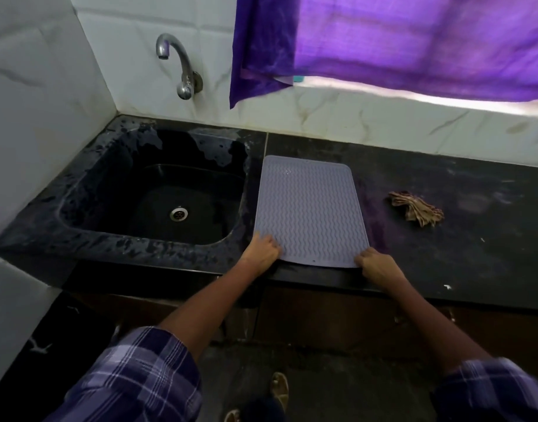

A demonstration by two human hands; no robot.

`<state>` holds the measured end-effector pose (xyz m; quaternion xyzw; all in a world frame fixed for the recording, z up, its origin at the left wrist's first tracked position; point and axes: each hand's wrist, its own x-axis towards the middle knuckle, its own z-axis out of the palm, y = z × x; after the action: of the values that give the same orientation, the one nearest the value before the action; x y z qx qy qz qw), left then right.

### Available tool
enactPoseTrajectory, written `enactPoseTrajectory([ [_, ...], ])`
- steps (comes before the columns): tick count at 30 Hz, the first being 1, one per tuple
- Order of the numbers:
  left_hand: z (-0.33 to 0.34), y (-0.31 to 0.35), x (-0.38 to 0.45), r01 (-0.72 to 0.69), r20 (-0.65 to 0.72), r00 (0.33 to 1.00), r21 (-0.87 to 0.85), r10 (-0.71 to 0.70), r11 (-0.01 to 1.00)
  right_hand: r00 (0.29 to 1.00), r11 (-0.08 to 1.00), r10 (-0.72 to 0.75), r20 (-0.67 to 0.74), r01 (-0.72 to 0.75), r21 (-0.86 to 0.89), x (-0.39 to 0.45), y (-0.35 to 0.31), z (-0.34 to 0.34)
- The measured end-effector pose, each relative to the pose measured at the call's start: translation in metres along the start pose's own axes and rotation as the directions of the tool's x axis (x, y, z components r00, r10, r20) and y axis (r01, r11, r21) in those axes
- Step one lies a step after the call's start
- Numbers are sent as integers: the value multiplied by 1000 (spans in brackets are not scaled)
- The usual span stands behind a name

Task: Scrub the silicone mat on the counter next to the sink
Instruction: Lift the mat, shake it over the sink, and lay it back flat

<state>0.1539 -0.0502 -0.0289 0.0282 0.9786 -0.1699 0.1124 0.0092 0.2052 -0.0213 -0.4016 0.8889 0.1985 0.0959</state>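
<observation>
A grey silicone mat [310, 208] with a wavy ribbed pattern lies flat on the black counter [474, 239], just right of the sink [158, 193]. Its near edge reaches the counter's front edge. My left hand [261, 251] grips the mat's near left corner, fingers curled onto its surface. My right hand [377, 266] grips the near right corner in the same way. A crumpled brown cloth [416, 208] sits on the counter to the right of the mat, apart from both hands.
A metal tap [179, 65] juts from the tiled wall above the dark sink, whose rim is wet. A purple curtain [398, 44] hangs over the window behind the counter. Cabinet fronts and my sandalled feet [278, 388] are below.
</observation>
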Motion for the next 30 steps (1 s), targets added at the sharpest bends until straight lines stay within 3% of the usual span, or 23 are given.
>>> enactPoseTrajectory([
  [14, 3, -6, -4, 13, -32, 999, -97, -16, 995, 996, 998, 27, 83, -32, 61, -1, -2, -12],
  [19, 1, -5, 2, 18, 52, 999, -107, -12, 994, 979, 998, 53, 196, -56, 10, 7, -11, -25],
  [21, -5, -13, 10, 26, 96, 995, -186, -8, 982, 963, 992, 81, 258, -104, 76, 17, -7, -36],
  [24, -11, -41, 24, 97, 117, 992, -463, -48, 881, 932, 951, 125, 340, -210, 226, 37, 12, -52],
  [26, -15, -70, 38, 180, 118, 983, -574, -137, 799, 956, 912, 156, 248, -236, 336, 57, 31, -58],
  [30, -23, -129, 83, 363, 118, 925, -563, -362, 743, 971, 822, 240, 21, -215, 528, 114, 67, -59],
])
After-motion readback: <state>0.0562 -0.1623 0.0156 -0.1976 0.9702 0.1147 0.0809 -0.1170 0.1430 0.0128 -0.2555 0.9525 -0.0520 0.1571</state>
